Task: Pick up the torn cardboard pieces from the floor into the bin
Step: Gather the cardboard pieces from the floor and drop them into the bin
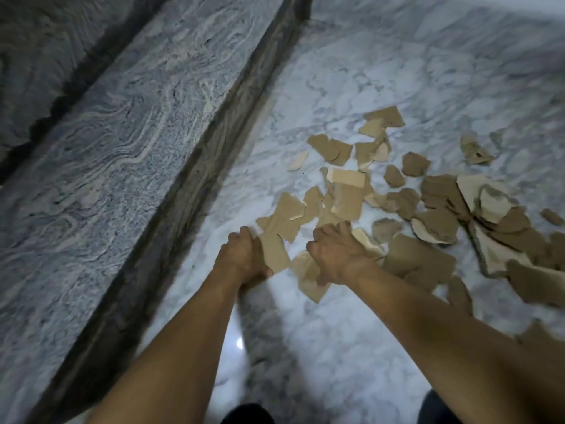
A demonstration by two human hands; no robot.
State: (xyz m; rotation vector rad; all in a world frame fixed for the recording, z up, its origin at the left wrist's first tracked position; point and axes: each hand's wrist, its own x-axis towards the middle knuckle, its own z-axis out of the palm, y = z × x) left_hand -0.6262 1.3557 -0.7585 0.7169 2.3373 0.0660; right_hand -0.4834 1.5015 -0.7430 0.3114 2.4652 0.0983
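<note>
Reaches down with both bare arms to a white marble floor [351, 71], early in the clear-up by the look of it. Curls the left grip [243, 255] round one flat brown piece [273, 252], thumb at its near edge, close to the floor's left edge. Sets the right grip [336, 255] knuckles-up on a small overlapping heap [308, 280] just beside, fingers bent and hidden; cannot tell whether closed on anything.

Leaves nearly all the torn cardboard pieces [348, 200] down on the marble: a loose scatter from the hands out toward the middle of the floor, thicker and larger toward its right edge, with one crumpled scrap [475, 149] apart at the far right. Shows no bin anywhere, so nothing to count as done.

Borders the left edge with a raised step [122, 133] of grey veined stone above a dark riser [214, 179], near enough to crowd the left arm. Catches two dark shapes [247, 414] at the bottom, perhaps knees or feet; too cropped to say.
</note>
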